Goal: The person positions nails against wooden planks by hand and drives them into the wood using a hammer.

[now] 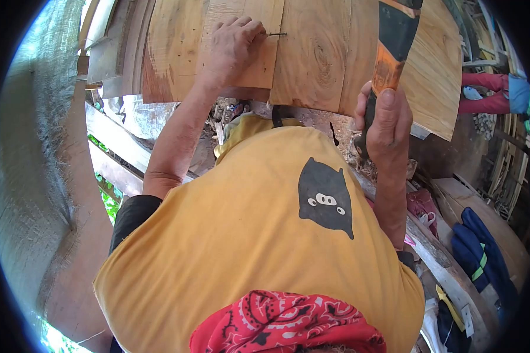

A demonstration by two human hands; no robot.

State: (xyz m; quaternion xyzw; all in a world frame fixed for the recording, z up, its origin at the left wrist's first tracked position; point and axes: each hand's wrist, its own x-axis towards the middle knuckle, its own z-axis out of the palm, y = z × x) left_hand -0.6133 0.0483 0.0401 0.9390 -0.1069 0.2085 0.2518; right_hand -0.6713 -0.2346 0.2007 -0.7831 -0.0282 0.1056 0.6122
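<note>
My left hand [235, 44] rests on a wooden panel [315, 70] made of joined boards. Its thumb and forefinger are pinched at one end of a thin dark nail [278, 34], which points to the right along the wood. My right hand [386, 120] grips a hammer [390, 59] by its black and orange handle, raised near the panel's right part. The hammer's head lies beyond the top edge of the view, and its handle hides part of the boards behind it.
Stacked boards [126, 53] stand at the left of the panel. Another person's red-trousered leg [483, 94] shows at far right. Dark blue cloth [480, 253] lies at lower right, near a long timber [447, 265]. A large sheet [26, 176] fills the left side.
</note>
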